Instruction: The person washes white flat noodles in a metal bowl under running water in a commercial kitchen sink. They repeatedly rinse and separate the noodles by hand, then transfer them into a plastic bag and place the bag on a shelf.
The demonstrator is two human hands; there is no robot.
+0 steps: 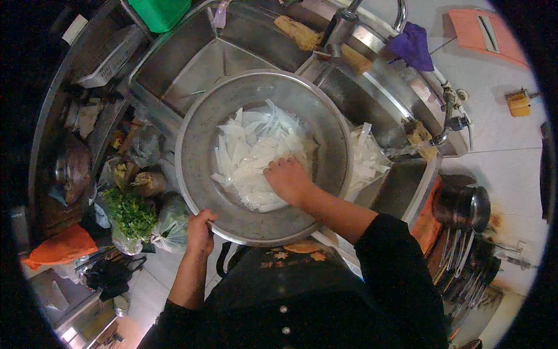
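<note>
A large stainless-steel basin (196, 144) sits in front of me over the sink, filling the middle of the view. Inside it lies a heap of pale, translucent white strips (248, 165), apparently in water. My left hand (201, 229) grips the basin's rim at the near left, thumb over the edge. Fingers curled downward, my right hand (290, 179) is in the basin against the strips. What is under those fingers is hidden. More white strips (366, 163), in what looks like clear plastic, lie just right of the basin.
Behind the basin are steel sink compartments (205, 70) and a faucet (340, 26). Leafy greens (128, 213) and a tied plastic bag (172, 222) stand at left. Pans (462, 205) and ladles (455, 253) hang at right. A purple cloth (412, 46) drapes near the pipe.
</note>
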